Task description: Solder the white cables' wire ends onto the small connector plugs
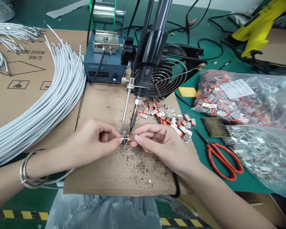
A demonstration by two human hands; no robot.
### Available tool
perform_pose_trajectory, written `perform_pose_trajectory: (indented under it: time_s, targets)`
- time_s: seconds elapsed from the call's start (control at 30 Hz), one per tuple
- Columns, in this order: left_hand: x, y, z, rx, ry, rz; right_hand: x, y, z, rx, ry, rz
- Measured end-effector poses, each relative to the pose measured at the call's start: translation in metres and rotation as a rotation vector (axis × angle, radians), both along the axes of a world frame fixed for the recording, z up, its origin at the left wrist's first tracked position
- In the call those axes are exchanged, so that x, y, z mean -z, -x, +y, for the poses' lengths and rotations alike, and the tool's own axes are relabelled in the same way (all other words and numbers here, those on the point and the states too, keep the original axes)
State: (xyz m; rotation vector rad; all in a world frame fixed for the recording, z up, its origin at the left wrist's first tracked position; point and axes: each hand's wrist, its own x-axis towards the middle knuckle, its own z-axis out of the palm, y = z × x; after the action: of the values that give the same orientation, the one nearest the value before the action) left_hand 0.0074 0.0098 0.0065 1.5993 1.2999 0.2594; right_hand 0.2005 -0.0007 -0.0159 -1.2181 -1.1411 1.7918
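My left hand (92, 141) is pinched shut on the stripped end of a white wire (123, 138). My right hand (158, 143) is pinched shut on a small orange and metal terminal piece (131, 137). Wire end and terminal meet under the tip of a fixed soldering iron (133, 122) and its solder feed tube (125, 114), over a cardboard sheet (114, 171) speckled with solder bits. A pile of the same terminal pieces (168, 116) lies just beyond my right hand.
A bundle of white wires (54, 101) curves across cardboard on the left. Behind stand a blue soldering station (102, 68) and a fan (168, 78). Orange-handled scissors (225, 159), a dark pad (215, 127), a yellow sponge (187, 92) and plastic bags of parts (248, 98) lie right.
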Motion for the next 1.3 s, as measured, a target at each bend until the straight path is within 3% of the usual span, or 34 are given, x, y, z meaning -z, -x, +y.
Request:
perform_pose_trajectory:
  time_s: [0.8,1.3]
  targets:
    - [-0.0050,-0.0008,-0.0017,-0.016,0.046,-0.017,-0.0008,-0.0009,-0.0026,-0.017,-0.013,0.065]
    - [-0.0065,-0.0026,-0.0014,0.009,0.013,0.011,0.0016,-0.0017,-0.0039,-0.019,-0.060,-0.006]
